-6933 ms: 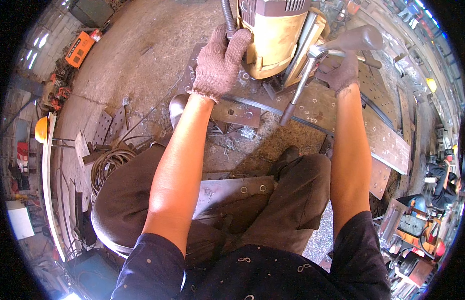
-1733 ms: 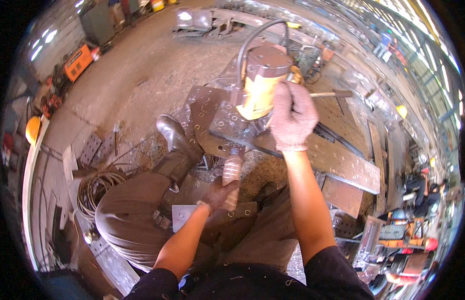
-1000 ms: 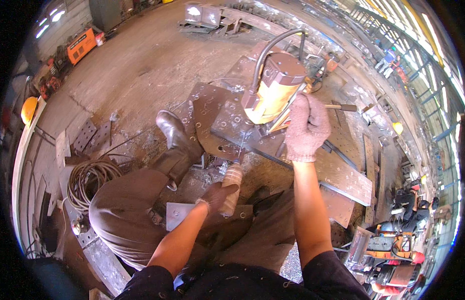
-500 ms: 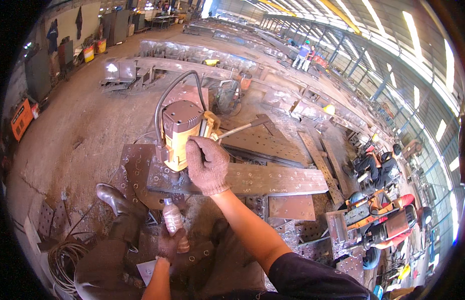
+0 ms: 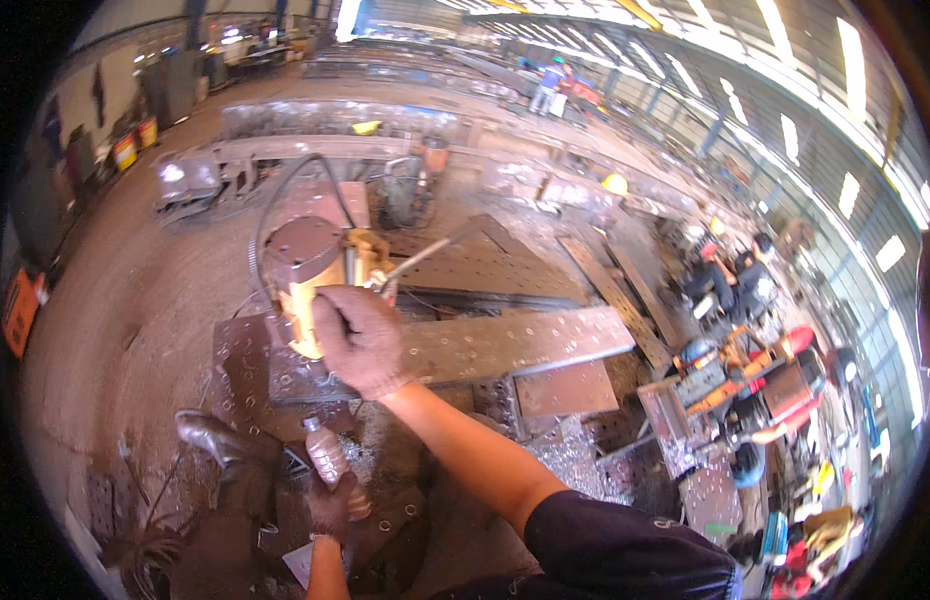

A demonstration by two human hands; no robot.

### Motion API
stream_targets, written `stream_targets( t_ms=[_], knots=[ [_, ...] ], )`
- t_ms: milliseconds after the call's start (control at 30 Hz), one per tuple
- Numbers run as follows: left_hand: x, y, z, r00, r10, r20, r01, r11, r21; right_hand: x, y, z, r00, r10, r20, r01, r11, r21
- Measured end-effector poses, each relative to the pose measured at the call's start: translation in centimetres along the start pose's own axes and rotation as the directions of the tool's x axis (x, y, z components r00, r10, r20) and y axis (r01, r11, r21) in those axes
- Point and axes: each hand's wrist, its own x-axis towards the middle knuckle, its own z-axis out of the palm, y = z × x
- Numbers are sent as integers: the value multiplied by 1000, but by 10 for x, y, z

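My left hand (image 5: 330, 506), in a brown work glove, is closed around the lower part of a clear plastic bottle (image 5: 325, 452) with brownish contents, tilted with its cap up. My right hand (image 5: 361, 342), gloved alike, is curled into a closed grip right against a yellow and brown magnetic-type drill (image 5: 303, 268) with a black cable arching over it. What its fingers hold, if anything, is hidden. The drill stands on the left end of a long steel plate (image 5: 525, 345) marked with chalk circles. A hammer-like tool with a pale handle (image 5: 425, 258) lies behind the drill.
Further drilled plates (image 5: 610, 300) lie beyond, with long steel beams (image 5: 335, 118) behind. At right stand an orange and grey machine (image 5: 750, 375) and two seated people (image 5: 730, 275). My boot (image 5: 207, 435) rests at left, with coiled cable (image 5: 150, 550) below.
The whole view has shifted, so most things sit further left, and it is more blurred. Both hands keep their places, at the drill and on the bottle.
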Motion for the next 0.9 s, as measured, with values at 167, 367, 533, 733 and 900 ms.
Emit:
stream_targets(
  t_ms=[167,367,533,733,900],
  knots=[
    [19,-29,-25,990,-117,78,121,991,-49,3,6,3,985,-169,-41,167,985,-47],
    [25,-41,-24,995,-105,3,105,995,-1,-2,13,9,934,-264,-239,238,962,-132],
    [17,-29,-19,968,-249,1,247,960,131,-2,27,15,930,-283,-236,240,951,-193],
    [-11,-10,7,1000,12,-16,-8,968,249,-8,30,22,961,-199,-189,166,970,-177],
    [16,-42,-30,993,-115,0,114,986,125,-8,34,28,974,-165,-155,136,975,-178]
  ],
)
